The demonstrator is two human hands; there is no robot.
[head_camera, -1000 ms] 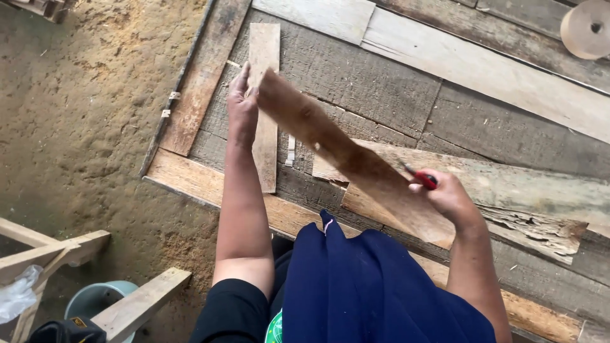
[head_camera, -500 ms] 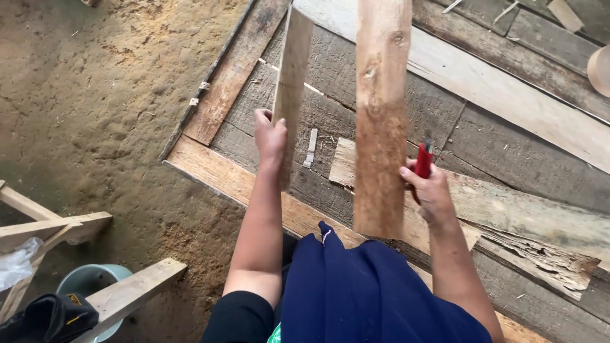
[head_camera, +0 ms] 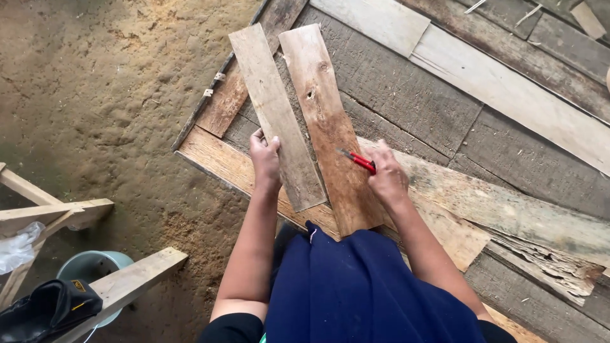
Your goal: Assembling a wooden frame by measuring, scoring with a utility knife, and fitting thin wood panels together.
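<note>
Left hand [head_camera: 265, 154] fingers curl over the edge of the pale narrow plank [head_camera: 277, 114], pinning it flat on the grey board deck [head_camera: 406, 95], while the right hand [head_camera: 386, 179] is closed round a red pencil [head_camera: 357, 160], its tip on the wider brown plank [head_camera: 330, 127] alongside. Both planks look stiff, dry, light and splintery, best gripped along their long edges; both forearms reach straight forward, wrists low

Reddish board [head_camera: 330, 127] lowered flat (earlier lifted), now beside pale board [head_camera: 276, 114]
</note>
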